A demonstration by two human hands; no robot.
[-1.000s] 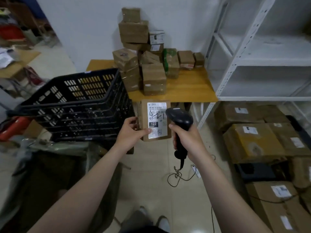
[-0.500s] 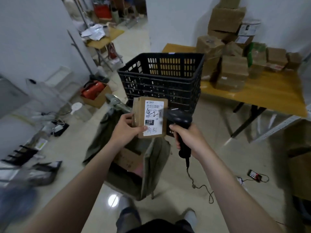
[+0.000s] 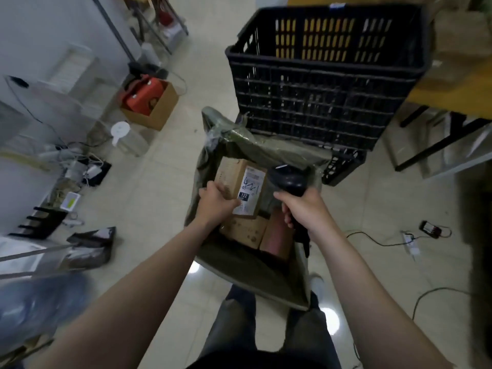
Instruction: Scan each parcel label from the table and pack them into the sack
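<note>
Fingers (image 3: 229,205) gripping cardboard parcel (image 3: 232,179), crumpled sack (image 3: 239,265)

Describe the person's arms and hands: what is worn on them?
Left arm and right arm are bare as far as the frame shows: no sleeves, no watch. Left hand and right hand wear no gloves; no rings visible.

Lowering a parcel into the sack

Our left hand (image 3: 216,206) is gripping the labelled parcel (image 3: 241,187) over the open sack (image 3: 239,265); our right hand (image 3: 306,209) is holding the scanner (image 3: 288,179).
</note>
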